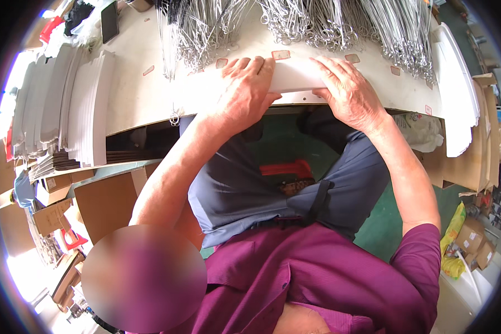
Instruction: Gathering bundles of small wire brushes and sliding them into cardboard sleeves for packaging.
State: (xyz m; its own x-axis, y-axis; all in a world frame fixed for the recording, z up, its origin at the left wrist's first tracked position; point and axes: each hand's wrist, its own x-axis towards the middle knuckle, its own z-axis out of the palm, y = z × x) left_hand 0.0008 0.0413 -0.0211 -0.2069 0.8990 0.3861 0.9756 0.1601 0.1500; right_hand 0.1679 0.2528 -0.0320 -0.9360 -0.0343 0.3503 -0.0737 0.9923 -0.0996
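Observation:
A long white folded card or narrow box (295, 76) lies level along the table's front edge, between my two hands. My left hand (244, 92) closes on its left part, fingers over the top and thumb toward me. At its right end, my right hand (348, 92) grips with the fingers on the far side and the thumb on the near side. Bright glare washes out the card's left end, so its full outline is unclear. Just beyond my hands, bundles of thin metal wires with looped ends (323, 28) lie across the far side of the table.
Stacked white flat cartons (89, 106) stand at the left, near a dark phone (109, 22). More white sheets (455, 89) rest at the right edge. Small reddish labels (281, 54) dot the tabletop (133, 92). Brown cardboard boxes (108, 197) sit lower left.

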